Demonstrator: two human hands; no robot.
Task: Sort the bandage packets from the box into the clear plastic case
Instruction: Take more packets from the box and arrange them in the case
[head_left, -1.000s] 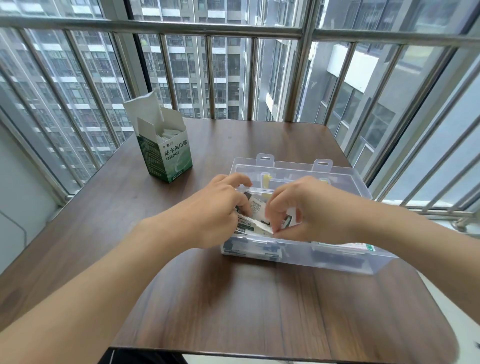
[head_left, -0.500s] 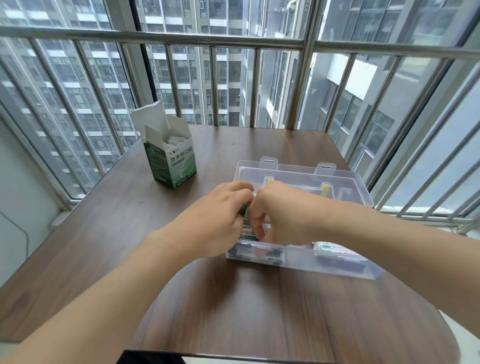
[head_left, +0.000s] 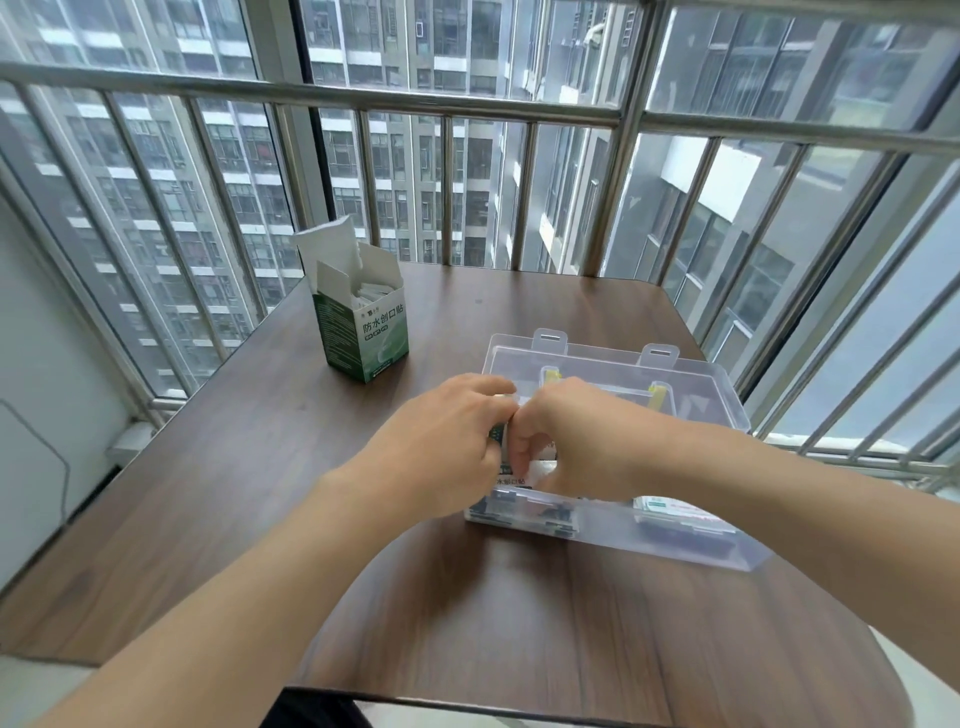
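A clear plastic case (head_left: 691, 540) lies open on the right half of the wooden table, its lid (head_left: 597, 358) tipped back. My left hand (head_left: 441, 447) and my right hand (head_left: 582, 441) meet over the case's left compartment, fingers pinched together on a bunch of white and green bandage packets (head_left: 519, 475). More packets (head_left: 670, 506) lie in the right compartment. The green and white box (head_left: 363, 327) stands open at the back left of the table, with several packets showing inside it.
The dark wooden table (head_left: 260, 467) sits against a metal window railing (head_left: 467, 104) on the far and right sides. A grey wall (head_left: 31, 415) with a cable is at the left. The table's front edge (head_left: 519, 706) is close to my body.
Both hands have drawn closer together over the left compartment, covering most of the packets they hold. My head has tipped up a little, so the table sits lower in view.
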